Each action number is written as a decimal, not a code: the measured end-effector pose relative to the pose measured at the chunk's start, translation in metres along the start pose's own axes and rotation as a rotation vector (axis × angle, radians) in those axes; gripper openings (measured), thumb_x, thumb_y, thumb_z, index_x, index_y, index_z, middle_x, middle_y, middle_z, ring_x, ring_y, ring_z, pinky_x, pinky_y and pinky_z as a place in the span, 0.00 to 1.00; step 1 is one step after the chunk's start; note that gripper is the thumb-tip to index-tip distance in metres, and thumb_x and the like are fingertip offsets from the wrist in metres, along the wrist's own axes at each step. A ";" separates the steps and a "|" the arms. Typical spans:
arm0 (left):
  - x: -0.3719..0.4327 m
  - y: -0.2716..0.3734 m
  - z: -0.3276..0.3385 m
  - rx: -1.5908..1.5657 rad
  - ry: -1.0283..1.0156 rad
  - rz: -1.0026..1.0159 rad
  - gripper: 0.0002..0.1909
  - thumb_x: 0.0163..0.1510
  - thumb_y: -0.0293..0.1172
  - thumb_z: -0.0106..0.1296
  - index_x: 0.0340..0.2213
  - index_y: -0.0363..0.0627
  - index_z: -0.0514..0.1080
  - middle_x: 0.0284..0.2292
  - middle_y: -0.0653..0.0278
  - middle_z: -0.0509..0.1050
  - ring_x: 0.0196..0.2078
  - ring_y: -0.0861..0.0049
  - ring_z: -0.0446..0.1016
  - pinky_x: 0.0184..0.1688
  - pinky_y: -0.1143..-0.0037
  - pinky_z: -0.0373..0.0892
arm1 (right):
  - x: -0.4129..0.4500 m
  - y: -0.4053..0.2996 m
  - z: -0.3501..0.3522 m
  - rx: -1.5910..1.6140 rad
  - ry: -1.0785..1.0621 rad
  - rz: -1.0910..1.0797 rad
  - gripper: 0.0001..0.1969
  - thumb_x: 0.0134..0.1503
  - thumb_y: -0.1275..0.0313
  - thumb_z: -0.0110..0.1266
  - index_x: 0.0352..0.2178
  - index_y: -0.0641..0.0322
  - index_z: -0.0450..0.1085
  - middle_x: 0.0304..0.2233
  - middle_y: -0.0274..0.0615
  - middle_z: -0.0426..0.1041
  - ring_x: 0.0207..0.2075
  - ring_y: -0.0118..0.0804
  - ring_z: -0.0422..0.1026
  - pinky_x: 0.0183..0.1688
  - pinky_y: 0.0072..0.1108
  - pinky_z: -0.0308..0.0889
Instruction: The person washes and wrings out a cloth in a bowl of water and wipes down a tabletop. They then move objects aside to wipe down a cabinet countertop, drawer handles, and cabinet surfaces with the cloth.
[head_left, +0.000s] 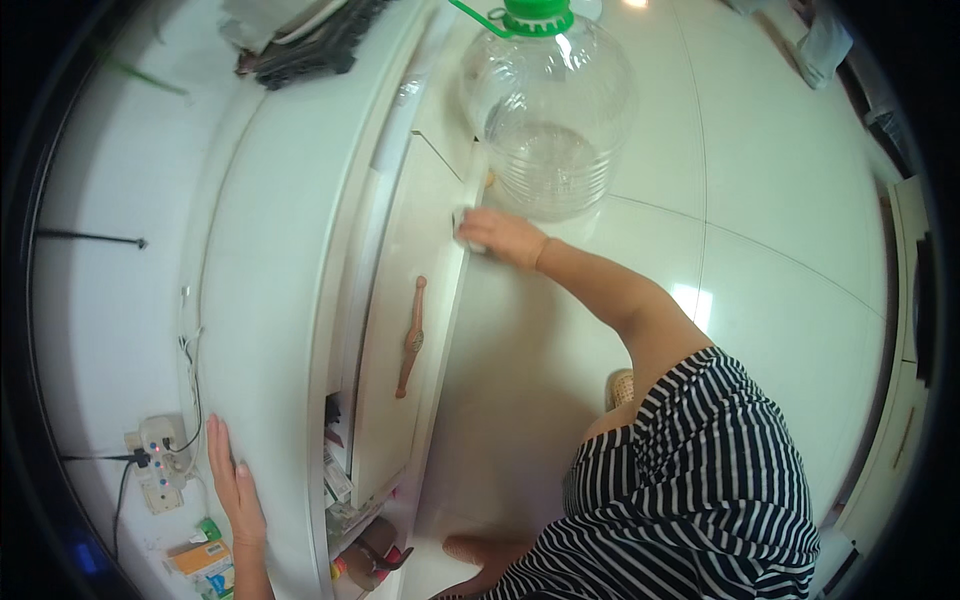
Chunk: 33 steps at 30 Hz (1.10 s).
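My left hand (238, 484) rests palm down on the white top of a long, low cabinet (262, 300), holding nothing, its thumb apart from the fingers. Across the picture, my right hand (506, 234) reaches down to the lower edge of the cabinet front. A small pale wad (477, 246), probably cloth or paper, is pressed beneath its fingers; blur and the hand hide most of it. Left of and below that hand is a drawer front (390, 300) with a brown ornamental handle (414, 337). A large clear plastic bottle (551, 142) with a green cap (536, 11) stands just beyond my right hand.
A power strip (161, 450) with cables and several small boxes (199, 559) lie along the wall. Shoes (371, 555) and packages show inside the open cabinet section. Glossy floor tiles (772, 187) extend right towards another cabinet (885, 450). Dark items (307, 56) sit on the far cabinet top.
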<state>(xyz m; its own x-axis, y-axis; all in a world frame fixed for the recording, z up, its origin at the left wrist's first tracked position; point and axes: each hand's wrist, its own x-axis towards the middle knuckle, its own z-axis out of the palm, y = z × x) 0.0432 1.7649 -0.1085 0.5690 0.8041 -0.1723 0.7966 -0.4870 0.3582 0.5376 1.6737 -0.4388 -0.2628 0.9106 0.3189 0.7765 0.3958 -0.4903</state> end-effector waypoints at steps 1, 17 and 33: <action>0.001 0.002 -0.001 -0.057 0.015 -0.021 0.32 0.65 0.44 0.33 0.63 0.35 0.54 0.66 0.50 0.51 0.70 0.58 0.46 0.69 0.64 0.41 | 0.009 0.014 -0.010 0.028 0.052 0.110 0.20 0.49 0.82 0.51 0.45 0.57 0.69 0.48 0.41 0.68 0.53 0.44 0.66 0.56 0.30 0.65; -0.002 -0.007 0.015 0.061 0.041 0.122 0.32 0.64 0.44 0.36 0.62 0.35 0.54 0.66 0.47 0.50 0.69 0.56 0.47 0.69 0.62 0.41 | -0.093 0.155 -0.056 -0.263 0.509 0.458 0.24 0.46 0.81 0.53 0.48 0.61 0.69 0.51 0.50 0.70 0.54 0.52 0.67 0.57 0.34 0.65; -0.008 -0.016 0.011 0.109 0.068 0.145 0.32 0.63 0.44 0.35 0.62 0.34 0.55 0.65 0.47 0.52 0.69 0.54 0.48 0.69 0.61 0.42 | 0.001 -0.007 0.053 0.279 0.493 0.583 0.37 0.56 0.72 0.46 0.64 0.73 0.43 0.67 0.62 0.43 0.69 0.58 0.38 0.70 0.35 0.38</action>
<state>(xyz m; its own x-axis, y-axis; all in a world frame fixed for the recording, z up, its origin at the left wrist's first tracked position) 0.0282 1.7623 -0.1228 0.6676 0.7419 -0.0626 0.7265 -0.6306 0.2731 0.5016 1.6778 -0.4785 0.4732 0.8480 0.2387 0.5223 -0.0518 -0.8512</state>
